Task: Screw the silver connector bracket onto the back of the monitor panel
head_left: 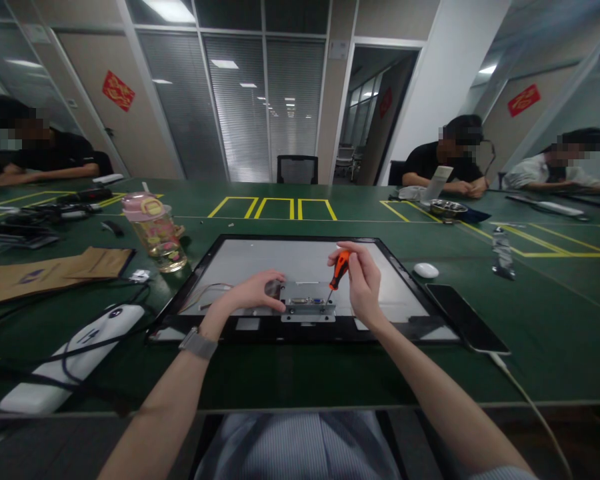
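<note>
Right hand (pixel 363 283) is closed tight on a small orange-handled screwdriver (pixel 339 268), tip down on the grey metal connector plate (pixel 307 301). That plate sits on the back of a flat black-framed monitor panel (pixel 300 267) lying on the green table (pixel 530 313). Left hand (pixel 260 291) rests w/ fingers curled on the plate's left edge, maybe pinching sth small, too blurry to tell.

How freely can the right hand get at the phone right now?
Probably yes: the phone lies beside the panel, with open table between it and the right hand. That hand grips the screwdriver, though, so grasping would be awkward.
</note>
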Motion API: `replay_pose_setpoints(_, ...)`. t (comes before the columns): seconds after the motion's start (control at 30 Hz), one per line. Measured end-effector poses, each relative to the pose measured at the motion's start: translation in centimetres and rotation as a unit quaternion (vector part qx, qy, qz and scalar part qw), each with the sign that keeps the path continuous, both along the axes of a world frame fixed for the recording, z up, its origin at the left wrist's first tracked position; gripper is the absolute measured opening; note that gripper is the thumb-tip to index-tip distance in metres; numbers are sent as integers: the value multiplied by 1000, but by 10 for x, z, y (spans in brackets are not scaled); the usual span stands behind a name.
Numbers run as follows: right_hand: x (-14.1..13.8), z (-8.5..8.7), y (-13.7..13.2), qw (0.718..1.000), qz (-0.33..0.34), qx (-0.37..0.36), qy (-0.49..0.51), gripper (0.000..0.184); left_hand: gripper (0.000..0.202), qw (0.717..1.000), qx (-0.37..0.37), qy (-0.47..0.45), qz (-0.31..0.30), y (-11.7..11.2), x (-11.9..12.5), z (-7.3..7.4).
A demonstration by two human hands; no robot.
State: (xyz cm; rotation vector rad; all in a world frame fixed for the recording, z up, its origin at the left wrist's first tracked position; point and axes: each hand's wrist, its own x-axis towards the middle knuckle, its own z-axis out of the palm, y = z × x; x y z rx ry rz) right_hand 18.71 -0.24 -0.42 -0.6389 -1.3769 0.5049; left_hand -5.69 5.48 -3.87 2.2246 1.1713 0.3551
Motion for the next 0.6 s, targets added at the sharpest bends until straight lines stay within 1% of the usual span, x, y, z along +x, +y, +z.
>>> replay_pose_setpoints(0.1,0,1,0,1000,-15,7,-3,23,70,1000,-1,1,-4,1,-1,-1)
replay_pose_setpoints(0.2,1,0,1,999,-32,4,-26,20,69,1000,2,-1,-10,2,-2,-2)
replay_pose_setpoints(0.37,1,-1,3,989,-130,47,-52,1,69,1000,2,-5,-12,2,-2,-3)
replay_pose_setpoints(0.4,1,-1,2,988,-138,48,-54,2,69,1000,2,-5,-11,2,-1,-3)
replay_pose_setpoints(0.47,1,-1,0,988,-135,36,-63,10,69,1000,0,-8,-8,1,-1,-2)
replay_pose_setpoints(0.53,2,0,-2,990,-118,24,-73,19,70,1000,-1,-7,-4,1,0,-1)
replay_pose_setpoints(0.6,2,1,-4,993,-93,22,-75,23,70,1000,-1,-4,-2,0,1,0)
